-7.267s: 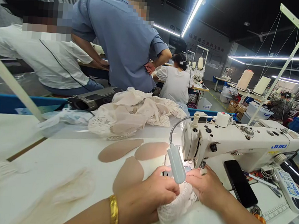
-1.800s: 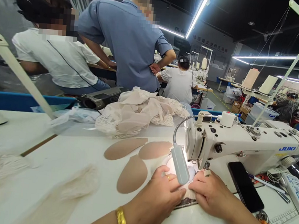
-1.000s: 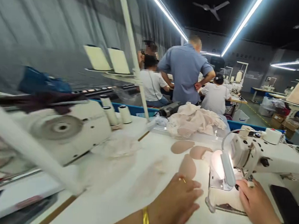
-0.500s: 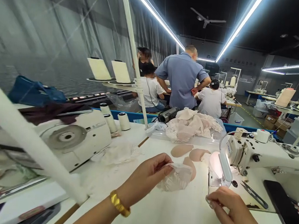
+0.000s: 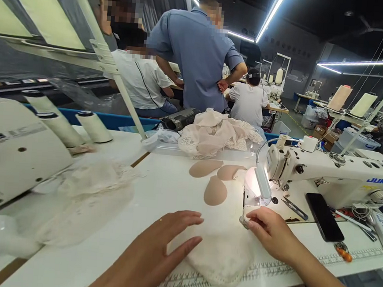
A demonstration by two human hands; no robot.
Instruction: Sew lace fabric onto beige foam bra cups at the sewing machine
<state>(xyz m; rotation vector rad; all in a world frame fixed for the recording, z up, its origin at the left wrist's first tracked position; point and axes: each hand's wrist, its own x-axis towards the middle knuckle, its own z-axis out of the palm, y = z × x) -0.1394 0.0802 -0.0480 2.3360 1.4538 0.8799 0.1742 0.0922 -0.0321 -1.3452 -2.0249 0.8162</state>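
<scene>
My left hand (image 5: 170, 243) hovers at the left edge of a sheer white lace piece (image 5: 223, 263), thumb and fingers apart and holding nothing. The lace lies flat at the front of the table. My right hand (image 5: 270, 231) has its fingertips closed on a small shiny metal piece (image 5: 244, 222) at the corner of the sewing machine's bed; its exact kind is unclear. Beyond the hands lie several beige bra cup pads, the nearest cup pad (image 5: 216, 191) below two others. A lit lamp (image 5: 262, 182) covers the needle area of the sewing machine (image 5: 338, 172).
Thread snips (image 5: 295, 208) and a black phone (image 5: 325, 217) lie right of my right hand. A pile of lace garments (image 5: 218, 134) sits in a clear tray at the back. Sheer fabric (image 5: 91, 197) and thread cones (image 5: 93, 127) are at left. Co-workers (image 5: 195, 55) are beyond the table.
My left hand has let go of the lace, which now lies spread on the table in front of me. The view has turned right and lower. My right hand stays by the bed's corner.
</scene>
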